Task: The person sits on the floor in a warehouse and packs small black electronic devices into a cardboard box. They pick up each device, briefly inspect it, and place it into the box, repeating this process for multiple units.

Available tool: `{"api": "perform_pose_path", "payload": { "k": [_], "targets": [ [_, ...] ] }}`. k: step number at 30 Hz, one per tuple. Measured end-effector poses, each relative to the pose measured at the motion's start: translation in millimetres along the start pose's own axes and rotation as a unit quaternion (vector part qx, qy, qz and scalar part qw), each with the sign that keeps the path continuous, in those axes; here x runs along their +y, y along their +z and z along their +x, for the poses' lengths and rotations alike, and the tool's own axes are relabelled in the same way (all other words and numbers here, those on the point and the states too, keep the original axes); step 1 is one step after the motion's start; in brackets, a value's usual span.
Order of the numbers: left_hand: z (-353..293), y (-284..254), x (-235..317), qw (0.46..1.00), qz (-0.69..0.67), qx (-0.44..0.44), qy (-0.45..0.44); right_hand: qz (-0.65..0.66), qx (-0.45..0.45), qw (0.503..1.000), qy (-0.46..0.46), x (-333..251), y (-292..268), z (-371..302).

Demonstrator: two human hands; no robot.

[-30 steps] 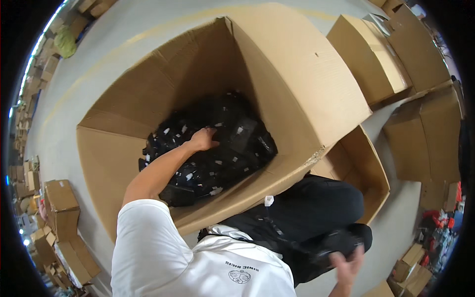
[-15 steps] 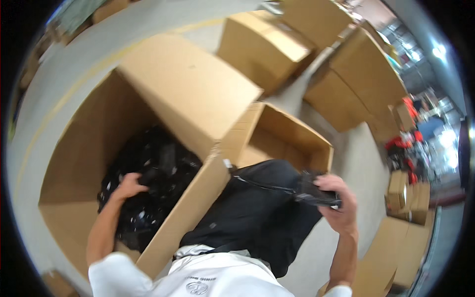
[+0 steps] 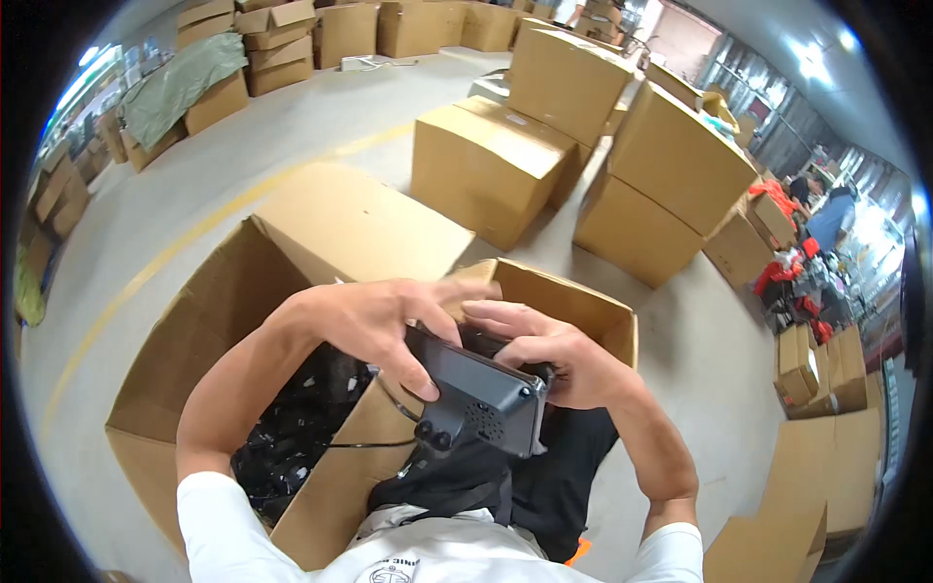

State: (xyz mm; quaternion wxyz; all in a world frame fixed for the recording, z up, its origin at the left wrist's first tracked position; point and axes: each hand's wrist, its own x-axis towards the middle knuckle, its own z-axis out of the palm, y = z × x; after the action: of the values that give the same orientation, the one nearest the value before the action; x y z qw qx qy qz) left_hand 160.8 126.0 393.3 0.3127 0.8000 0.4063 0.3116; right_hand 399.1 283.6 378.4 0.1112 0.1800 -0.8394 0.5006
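Note:
Above my lap, both hands grip a flat black electronic device [image 3: 481, 394], tilted, with a round speaker grille and a thick mount-like block on its back. My left hand [image 3: 374, 325] has its thumb on the upper left of the casing; some fingers are blurred. My right hand [image 3: 559, 355] wraps the right end, fingers curled over the top edge. A thin black cable [image 3: 374, 445] runs left from the device over the wall of a large open carton [image 3: 185, 340]. Inside that carton lies a heap of black, shiny pieces [image 3: 311, 413], partly behind my left arm.
A smaller open carton [image 3: 583, 303] stands just beyond my hands. Farther ahead are large closed cartons [image 3: 491, 160] and a stack [image 3: 671, 165]. More cartons [image 3: 816, 476] stand at the right. A person [image 3: 807, 189] is far off at the right, near red items.
My left hand has left the heap in the large carton and come up to the device. My right hand has moved left, bringing a black device in front of me. The view has tilted up.

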Motion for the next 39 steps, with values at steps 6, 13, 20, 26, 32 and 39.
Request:
{"api": "perform_pose_path", "payload": {
  "k": [6,13,20,26,32,39],
  "targets": [
    [43.4,50.3,-25.5,0.983,-0.113,-0.083,-0.115,0.239,0.279,0.900,0.236,11.5,7.8,-79.0],
    [102.8,74.4,-31.2,0.991,-0.086,0.053,-0.091,0.034,0.516,0.837,0.178,16.5,48.2,-109.9],
    [144.3,101.3,-11.9,0.737,-0.487,0.377,-0.278,-0.118,0.676,0.720,0.103,-0.5,32.9,-79.6],
    [178.0,91.2,-14.7,0.753,-0.454,0.451,-0.152,-0.225,0.659,0.711,0.096,0.7,-13.6,-87.2],
    [229.8,50.2,-19.4,0.807,-0.398,0.432,-0.064,-0.181,0.572,0.794,0.098,-10.2,-93.0,-96.6],
    [294.5,5.4,-61.6,0.757,-0.572,0.315,0.026,0.135,0.561,0.816,-0.021,13.3,-172.5,-86.1]
  ]
}}
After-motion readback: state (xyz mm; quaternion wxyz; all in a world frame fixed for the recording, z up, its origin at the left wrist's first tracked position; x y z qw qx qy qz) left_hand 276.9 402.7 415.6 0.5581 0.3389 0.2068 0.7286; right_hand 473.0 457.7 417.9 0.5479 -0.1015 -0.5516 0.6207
